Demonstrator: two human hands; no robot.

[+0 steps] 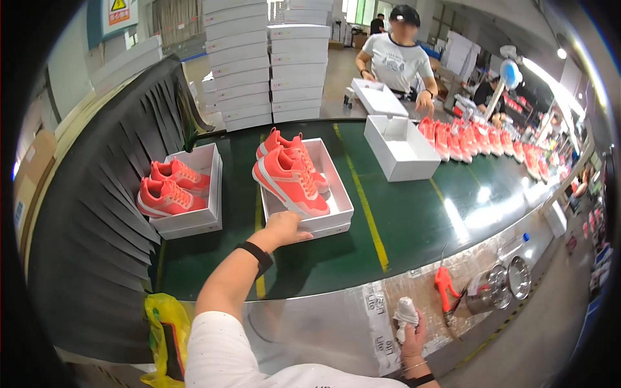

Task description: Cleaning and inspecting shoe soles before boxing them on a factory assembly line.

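My left hand (283,229) is closed on the near edge of a white shoe box (339,205), its fingers over the rim. A pair of coral sneakers (292,181) rests tilted in that box, partly standing above its walls. Down by the metal ledge, my right hand (416,336) grips a crumpled white cloth (406,312). Left of the held box, a second white shoe box (194,223) carries another coral pair (171,197).
Black strip curtains (110,194) border the green conveyor (414,226) on the left. Stacked boxes (297,71) rise beyond it. A co-worker (398,58) handles a box lid near an open box (404,165) and rowed sneakers (475,139). A red air gun (444,288) and metal pot (485,291) lie right.
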